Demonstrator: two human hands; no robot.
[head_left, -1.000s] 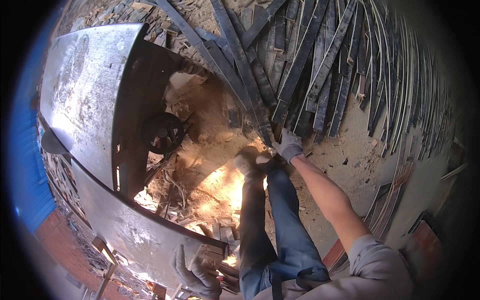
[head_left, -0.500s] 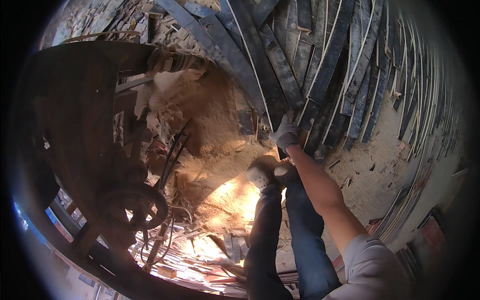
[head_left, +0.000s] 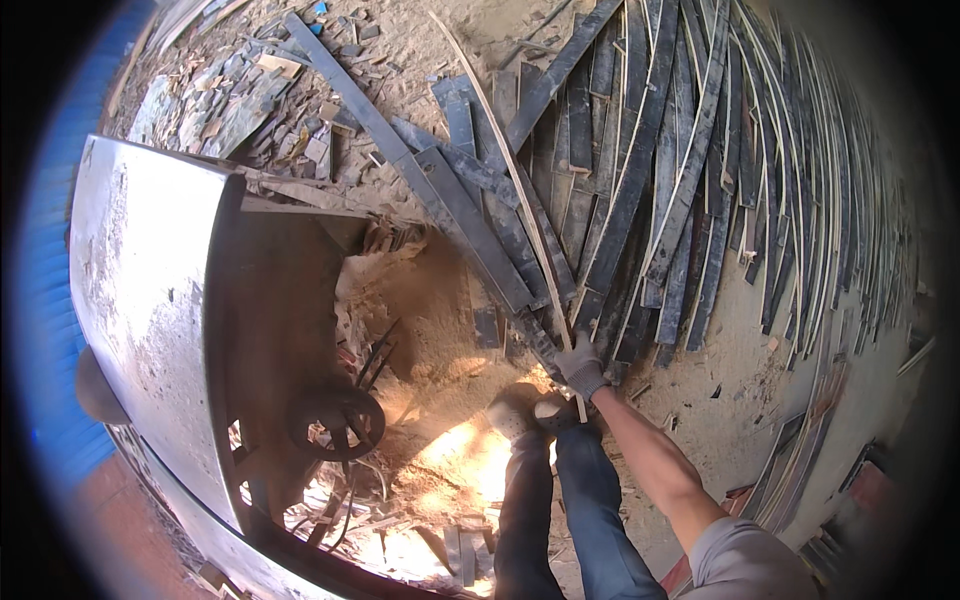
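My right hand (head_left: 580, 364), in a grey knit glove, is closed around the near end of a long, thin wooden strip (head_left: 508, 158). The strip is turned on its edge, so its pale, narrow side faces up, and a short end sticks out below the glove toward my shoes. It stretches away over a pile of dark-faced wooden strips (head_left: 622, 235). Just left of the glove lies the end of another dark strip (head_left: 538, 335). My left hand is out of view.
At left stands a large metal machine table (head_left: 150, 260) with a handwheel (head_left: 340, 424) beneath it. Sawdust (head_left: 420, 335) covers the ground by my shoes (head_left: 512, 415). Broken wood scraps (head_left: 250, 110) lie at the far left; more long strips (head_left: 800, 200) spread out at right.
The held strip has rolled from its dark face onto its edge. My right hand has come closer to my feet. The view has shifted, bringing the machine's bright top into sight.
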